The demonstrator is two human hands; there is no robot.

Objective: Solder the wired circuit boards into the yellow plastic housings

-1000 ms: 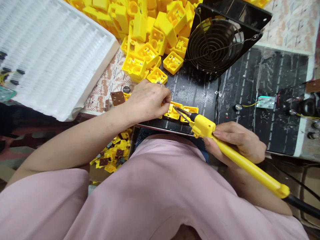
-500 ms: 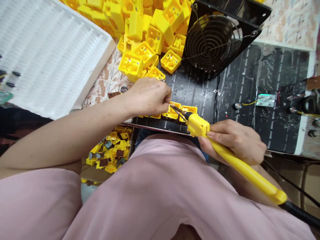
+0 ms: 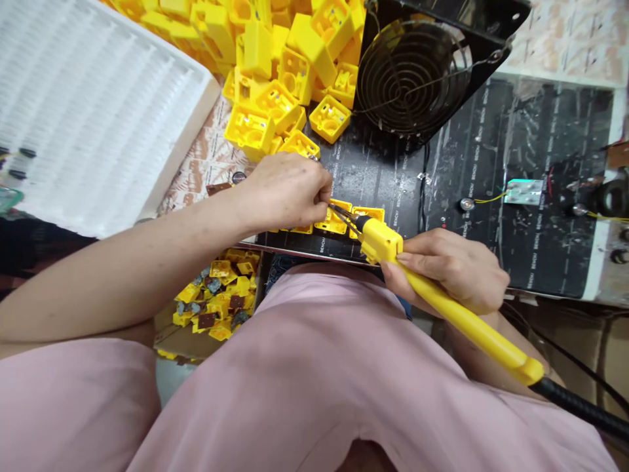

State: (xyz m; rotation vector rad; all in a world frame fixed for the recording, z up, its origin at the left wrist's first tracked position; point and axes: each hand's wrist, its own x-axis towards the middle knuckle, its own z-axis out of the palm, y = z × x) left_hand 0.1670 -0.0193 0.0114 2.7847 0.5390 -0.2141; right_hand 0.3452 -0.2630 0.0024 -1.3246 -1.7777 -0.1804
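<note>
My right hand (image 3: 449, 272) is wrapped round the yellow handle of a soldering iron (image 3: 442, 301), with a black cable running from its rear end. Its dark, thin tip points left over a row of small open yellow plastic housings (image 3: 339, 219). My left hand (image 3: 297, 187) is closed in a pinch beside that tip, above the housings. Whatever lies between its fingers is too small and hidden to name. Another housing (image 3: 371, 216) sits at the right end of the row, partly behind the iron. The left hand covers part of the row.
A heap of yellow housings (image 3: 275, 59) lies beyond my hands, beside a black fan with a wire guard (image 3: 407, 85). A ridged white foam tray (image 3: 98, 111) is at left. Below the bench edge, a box holds yellow scraps (image 3: 221, 295). A small wired board (image 3: 525, 191) lies at right.
The soldering iron and my right hand have shifted slightly left, and the tip now reaches closer to my left fingertips. The whole view has moved a little. Both grips stay the same.
</note>
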